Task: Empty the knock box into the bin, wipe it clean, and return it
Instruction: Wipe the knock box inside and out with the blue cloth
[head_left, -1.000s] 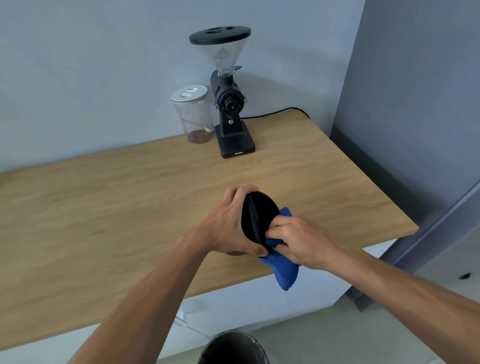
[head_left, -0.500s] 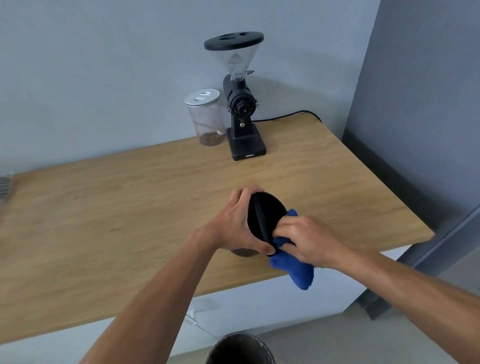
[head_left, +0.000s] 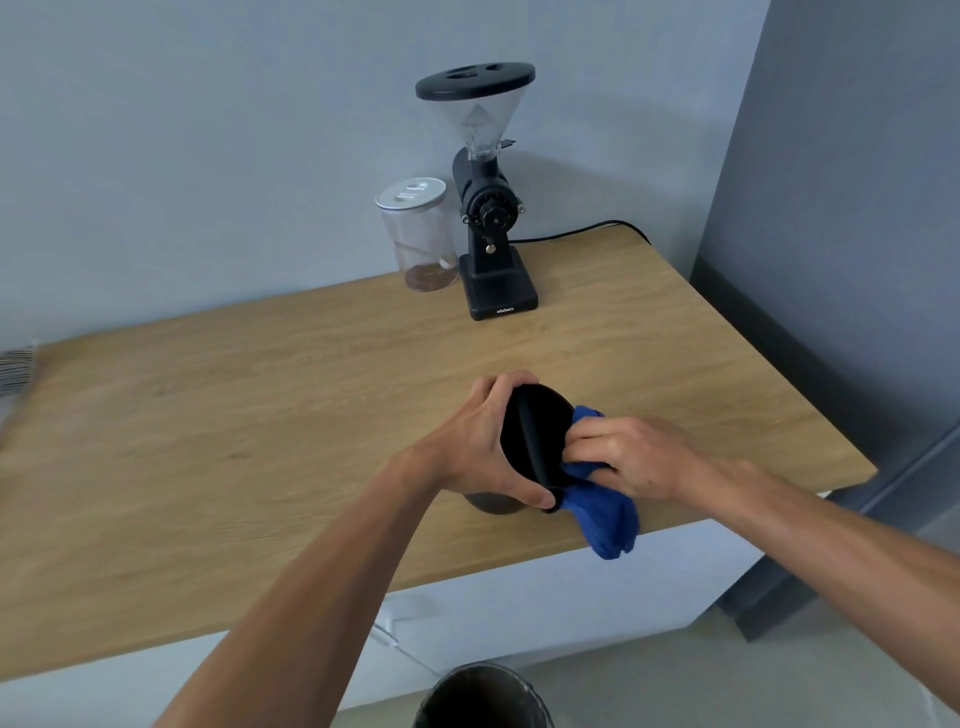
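A round black knock box with a bar across its mouth is tipped on its side above the wooden counter, its opening facing right. My left hand grips its rim and body from the left. My right hand presses a blue cloth against the box's mouth; the cloth's tail hangs down past the counter's front edge. A dark round bin stands on the floor below, at the bottom edge of the view.
A black coffee grinder with a clear hopper and a clear jar holding a little ground coffee stand at the back against the wall. A grey panel borders the counter on the right. A striped object shows at the left edge.
The view has shifted slightly, so everything sits further right. My right hand with the cloth has slid a little up along the box's mouth; my left hand keeps the same grip.
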